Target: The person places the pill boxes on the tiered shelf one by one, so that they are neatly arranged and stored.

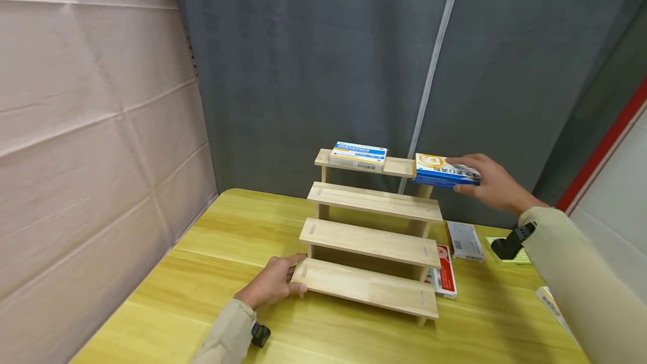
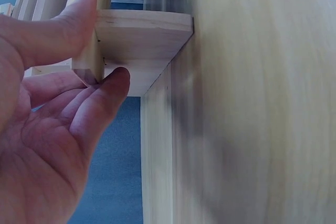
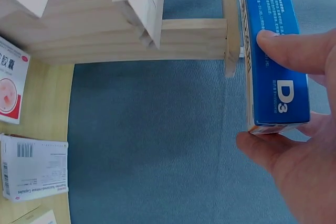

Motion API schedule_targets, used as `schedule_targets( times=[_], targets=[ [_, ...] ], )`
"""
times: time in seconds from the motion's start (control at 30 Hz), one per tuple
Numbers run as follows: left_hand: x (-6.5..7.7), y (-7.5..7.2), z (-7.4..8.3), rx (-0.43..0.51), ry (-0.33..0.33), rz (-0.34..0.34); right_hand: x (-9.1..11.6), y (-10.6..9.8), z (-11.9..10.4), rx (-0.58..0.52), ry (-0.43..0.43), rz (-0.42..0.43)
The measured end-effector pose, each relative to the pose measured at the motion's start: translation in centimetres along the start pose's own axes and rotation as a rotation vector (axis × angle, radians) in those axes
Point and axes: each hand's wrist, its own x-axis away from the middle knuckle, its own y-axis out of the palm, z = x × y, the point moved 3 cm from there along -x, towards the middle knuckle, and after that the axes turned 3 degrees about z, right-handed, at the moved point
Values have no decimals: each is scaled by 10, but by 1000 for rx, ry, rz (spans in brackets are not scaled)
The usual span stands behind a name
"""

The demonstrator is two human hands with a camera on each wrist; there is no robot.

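Observation:
A stepped wooden rack [image 1: 371, 240] with several shelves stands on the table. The left hand [image 1: 275, 281] pinches the left end of its lowest shelf. In the left wrist view the thumb lies on one face of that board [image 2: 88, 59] and the fingers on the other. At the right end of the top shelf, the right hand [image 1: 492, 180] grips a blue, white and yellow medicine box [image 1: 440, 172]. The right wrist view shows the box's blue side marked D3 [image 3: 275, 61], with the thumb across it. A blue-and-white medicine box [image 1: 359, 156] lies flat on the top shelf's left part.
Right of the rack on the yellow table [image 1: 202, 274] lie a red-and-white box [image 1: 446, 274], a grey-white box [image 1: 465, 241] and a yellow-green box [image 1: 513, 257]. Another white box [image 1: 553, 305] lies nearer. A dark curtain [image 1: 303, 72] hangs behind; a pale cloth wall [image 1: 91, 128] stands left.

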Motion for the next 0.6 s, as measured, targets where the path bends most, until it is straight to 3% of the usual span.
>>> schedule_targets(
  times=[0.6],
  targets=[
    [2, 0, 1, 29, -4, -6, -17, 8, -19, -10, -16, 5]
  ],
)
